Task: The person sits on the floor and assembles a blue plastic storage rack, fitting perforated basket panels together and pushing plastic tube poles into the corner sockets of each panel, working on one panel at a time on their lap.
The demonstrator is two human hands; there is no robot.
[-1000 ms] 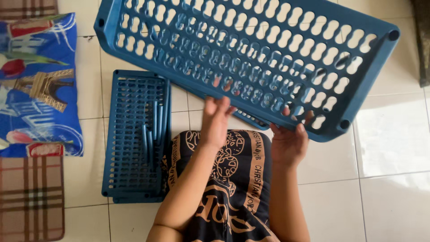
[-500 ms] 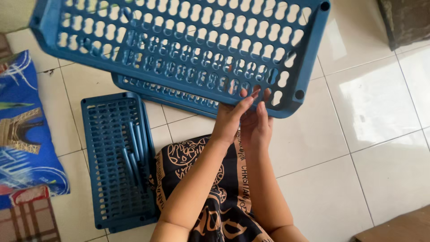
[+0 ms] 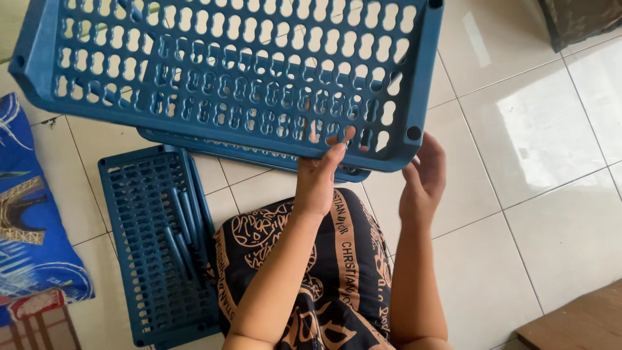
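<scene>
A large blue perforated plastic tray (image 3: 227,78) is held tilted above the floor in front of me. My left hand (image 3: 319,178) grips its near edge, fingertips hooked into the holes. My right hand (image 3: 424,178) is at the tray's near right corner with its fingers apart, fingertips against the corner's underside and no clear grasp. A second blue tray (image 3: 259,157) shows its edge just beneath the first. My lap is covered by a black and tan patterned cloth (image 3: 324,272).
A third blue tray (image 3: 139,272) lies on the white tiled floor at the left with several blue poles (image 3: 181,233) in it. Further left lie a blue printed cloth (image 3: 26,220) and a chequered cloth (image 3: 32,321). A brown board (image 3: 576,324) sits bottom right, a dark object (image 3: 576,19) top right.
The held tray has swung leftward and closer. My right hand has moved away from the left hand to the tray's right corner. The left hand keeps its grip.
</scene>
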